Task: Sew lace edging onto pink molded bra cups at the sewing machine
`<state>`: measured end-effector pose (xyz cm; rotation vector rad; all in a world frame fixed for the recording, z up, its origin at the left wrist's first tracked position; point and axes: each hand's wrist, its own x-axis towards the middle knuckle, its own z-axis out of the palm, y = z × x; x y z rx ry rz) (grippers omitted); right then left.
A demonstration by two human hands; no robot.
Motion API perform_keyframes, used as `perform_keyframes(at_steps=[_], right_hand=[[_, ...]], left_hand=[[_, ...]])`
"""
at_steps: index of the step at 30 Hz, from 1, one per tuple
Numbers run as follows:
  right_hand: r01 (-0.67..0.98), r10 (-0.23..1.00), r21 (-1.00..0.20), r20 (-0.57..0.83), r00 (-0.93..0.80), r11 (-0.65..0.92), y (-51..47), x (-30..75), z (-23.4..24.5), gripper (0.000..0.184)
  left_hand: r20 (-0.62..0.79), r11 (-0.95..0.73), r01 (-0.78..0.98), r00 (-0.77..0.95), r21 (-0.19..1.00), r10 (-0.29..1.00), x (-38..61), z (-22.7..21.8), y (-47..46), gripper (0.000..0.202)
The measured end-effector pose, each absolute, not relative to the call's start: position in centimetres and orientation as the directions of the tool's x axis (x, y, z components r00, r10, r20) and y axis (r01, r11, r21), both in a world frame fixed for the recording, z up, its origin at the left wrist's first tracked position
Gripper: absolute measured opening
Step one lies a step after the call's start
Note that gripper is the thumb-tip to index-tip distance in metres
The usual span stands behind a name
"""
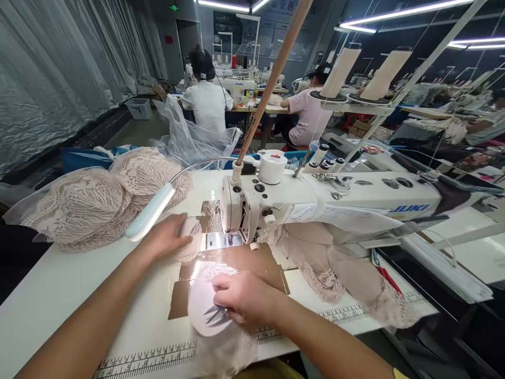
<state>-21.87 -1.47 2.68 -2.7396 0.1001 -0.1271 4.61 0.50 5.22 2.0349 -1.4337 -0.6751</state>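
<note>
My left hand (168, 235) is at the left of the sewing machine needle area, its thumb and fingers closed on a small beige lace-edged cup piece (192, 243). In front of the machine, my right hand (246, 299) is closed round a pair of thread snips (216, 315), whose metal blades stick out below the fingers. The blades lie over a pale bra cup (200, 308), and my fingertips touch its right side. Sheer beige fabric (224, 350) hangs from this cup over the table's front edge. The white sewing machine (272, 197) stands just beyond both hands.
Stacked lace cups (84, 205) lie at the left. A lamp (152, 213) reaches over the table. More beige sewn pieces (351, 268) trail right of the needle, near red-handled scissors (389, 279). Brown tape (244, 260) covers part of the tabletop. Two people sit at machines ahead.
</note>
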Motion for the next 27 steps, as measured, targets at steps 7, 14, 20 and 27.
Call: perform_keyframes(at_steps=[7,14,20,27], right_hand=[[-0.367,-0.377,-0.604,-0.116,0.919,-0.708,-3.6,-25.1,4.8,0.02],[-0.253,-0.511,-0.922,-0.073,0.856,-0.292,-4.1,-21.9,4.1,0.046],[-0.265,-0.567,-0.933,-0.085,0.82,-0.244,-3.1,-19.6,2.5,0.01],[-0.189,-0.552,-0.963,-0.053,0.832,-0.192,-2.4,-19.5,2.7,0.024]], left_hand=[[-0.281,-0.331,-0.56,0.177,0.76,-0.943,4.1,5.2,3.4,0.027],[-0.346,-0.34,-0.181,0.002,0.923,-0.938,2.8,6.0,5.4,0.033],[-0.288,-0.283,-0.137,-0.024,0.949,-0.957,3.1,4.4,5.6,0.024],[-0.171,-0.129,-0.426,-0.062,0.895,-0.983,1.5,4.7,5.0,0.046]])
